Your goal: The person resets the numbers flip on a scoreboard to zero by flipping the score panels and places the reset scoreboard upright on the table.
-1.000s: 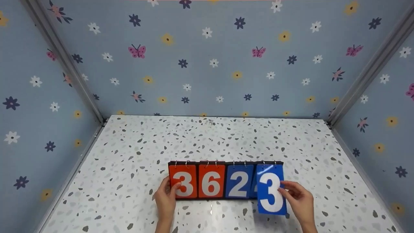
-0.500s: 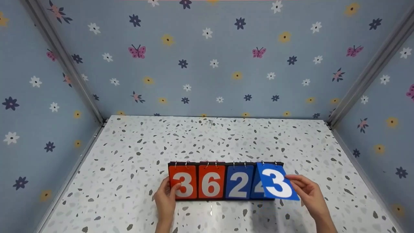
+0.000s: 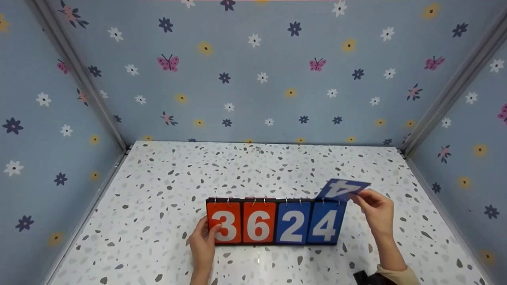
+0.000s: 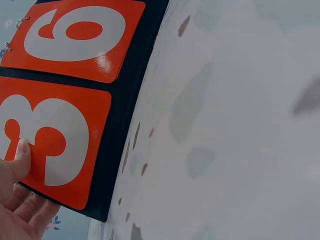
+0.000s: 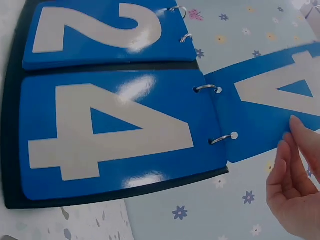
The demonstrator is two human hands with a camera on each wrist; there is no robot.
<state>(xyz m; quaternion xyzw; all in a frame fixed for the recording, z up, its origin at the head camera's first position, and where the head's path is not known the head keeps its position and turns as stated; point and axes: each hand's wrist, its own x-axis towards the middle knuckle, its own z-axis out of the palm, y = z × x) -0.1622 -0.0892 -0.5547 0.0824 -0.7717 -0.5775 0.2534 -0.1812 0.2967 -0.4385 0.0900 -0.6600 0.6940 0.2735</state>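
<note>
A flip scoreboard (image 3: 276, 221) stands on the table, showing red cards 3 and 6 and blue cards 2 and 4. My left hand (image 3: 203, 241) grips its left end, the thumb over the red 3 card (image 4: 55, 145) and the fingers behind the board. With thumb and forefinger, my right hand (image 3: 374, 209) pinches the edge of a blue card (image 3: 342, 189) raised above the board's top right. That card's back, with an upside-down 4, faces me. In the right wrist view, metal rings (image 5: 223, 138) join it to the board beside the flat blue 4 card (image 5: 110, 132).
The speckled white table (image 3: 166, 170) lies under the board. Light blue panels with flowers and butterflies (image 3: 253, 79) rise at the back and both sides, with grey metal posts (image 3: 455, 79) at the corners. A black object (image 3: 368, 278) sits by the right sleeve.
My right hand has lifted the blue 3 card up and over the rings, so its back now shows and the blue 4 card beneath is uncovered. My left hand has stayed put.
</note>
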